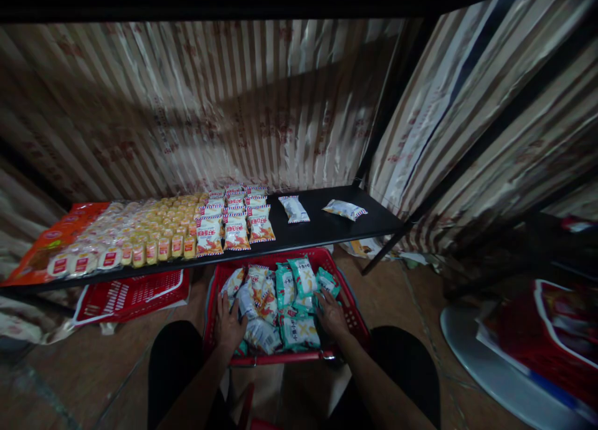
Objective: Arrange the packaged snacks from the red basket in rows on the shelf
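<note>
A red plastic basket [348,302] sits on the floor between my knees, full of snack packets. My left hand [228,324] rests inside its left side with fingers curled over a white and orange packet [240,296]. My right hand [331,315] lies on the right side, fingers spread over the teal packets [299,305]. Above the basket, a low black shelf [322,227] carries rows of orange-and-white snack packets [236,224] and yellow packets [163,230]. Two white packets [294,209] lie apart on the shelf's right part.
A second red basket [131,296] lies flat under the shelf at the left. Striped curtain fabric [233,106] hangs behind and to the right. At the right, a white round base [490,367] and red bags [555,336] lie on the tiled floor.
</note>
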{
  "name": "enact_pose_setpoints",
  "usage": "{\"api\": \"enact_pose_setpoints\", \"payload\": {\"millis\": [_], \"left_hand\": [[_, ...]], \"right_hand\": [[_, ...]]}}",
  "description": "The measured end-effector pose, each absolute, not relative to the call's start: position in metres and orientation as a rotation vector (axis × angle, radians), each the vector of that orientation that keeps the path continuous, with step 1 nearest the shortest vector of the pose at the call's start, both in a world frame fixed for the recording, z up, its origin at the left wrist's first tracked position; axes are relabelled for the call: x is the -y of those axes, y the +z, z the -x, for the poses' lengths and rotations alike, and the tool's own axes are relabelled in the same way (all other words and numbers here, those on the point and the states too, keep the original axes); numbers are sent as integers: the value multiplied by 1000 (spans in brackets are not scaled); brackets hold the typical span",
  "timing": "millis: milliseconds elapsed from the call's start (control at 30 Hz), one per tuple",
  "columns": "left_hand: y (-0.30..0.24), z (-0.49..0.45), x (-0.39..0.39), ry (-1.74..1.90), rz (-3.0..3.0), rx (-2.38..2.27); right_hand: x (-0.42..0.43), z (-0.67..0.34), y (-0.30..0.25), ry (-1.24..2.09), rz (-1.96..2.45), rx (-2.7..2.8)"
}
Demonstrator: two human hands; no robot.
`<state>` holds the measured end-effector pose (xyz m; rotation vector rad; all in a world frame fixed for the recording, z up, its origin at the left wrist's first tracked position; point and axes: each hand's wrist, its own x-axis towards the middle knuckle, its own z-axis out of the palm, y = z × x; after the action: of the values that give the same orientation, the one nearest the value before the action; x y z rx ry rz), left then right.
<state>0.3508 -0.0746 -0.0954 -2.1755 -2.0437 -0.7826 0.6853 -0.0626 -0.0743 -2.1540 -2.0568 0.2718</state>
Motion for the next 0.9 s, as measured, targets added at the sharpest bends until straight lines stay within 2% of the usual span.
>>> {"api": "enact_pose_setpoints", "payload": {"millis": [300,467,633,900], "left_hand": [[-98,-370,69,-820,2190,2088],[-98,-365,69,-855,2216,2024],[-102,-364,69,-861,2190,1918],[-95,-366,69,-817,2296,1823]], "right_hand": [[73,-695,-81,236,2114,2002],[63,-687,-62,223,2101,1927],[25,-693,-35,547,1962,2081],[-14,-731,-36,930,1697,2265]]}}
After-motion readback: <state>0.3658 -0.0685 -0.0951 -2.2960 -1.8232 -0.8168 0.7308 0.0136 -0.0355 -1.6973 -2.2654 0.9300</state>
